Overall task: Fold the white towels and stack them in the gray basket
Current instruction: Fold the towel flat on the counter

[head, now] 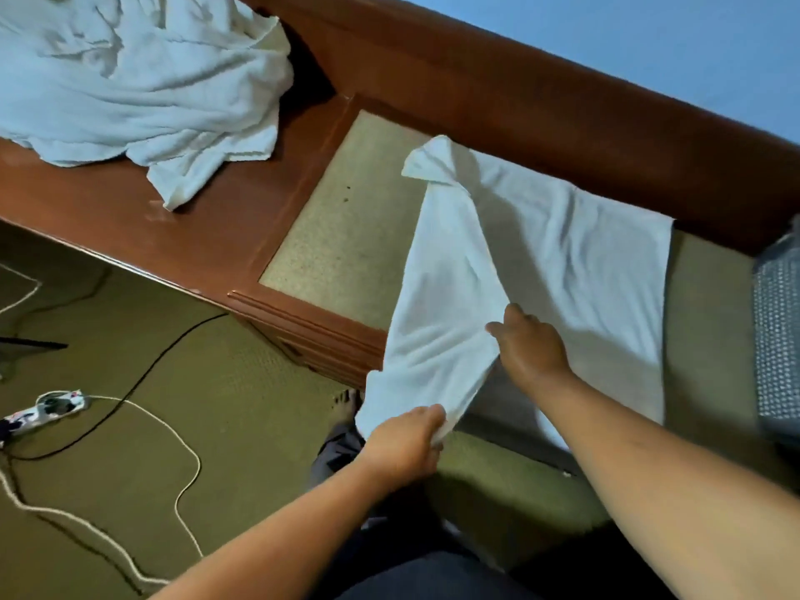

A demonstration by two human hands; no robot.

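Head view, items listed left to right.

Floor items: power strip (47, 409), white cord (186, 469) and black cord (143, 383), loose on the mat and apart from the work.

Towel pile (130, 80): white, crumpled and unfolded, on the wooden surface (108, 218) at far left. It lies well apart from the folding spot, probably as stock waiting its turn.

Woven panel (346, 218): set into the surface between the pile and the work.

Towel in work (584, 253): white, spread flat just right of the panel. Its left side is raised as a long flap, judged to be a lengthwise fold in progress. The flat spread likely keeps the edges lined up.

Left hand (407, 439): fingers curled round the flap's near corner, gripping it. The arm reaches forward and low, and the cloth is drawn taut from this corner.

Right hand (534, 346): farther along the flap's edge, arm extended over the flat half, fingers against the cloth. Whether it pinches or only presses cannot be told.

Gray basket (777, 331): at the right edge, partly cut off, near the towel's right end — no folded towels visible in it.
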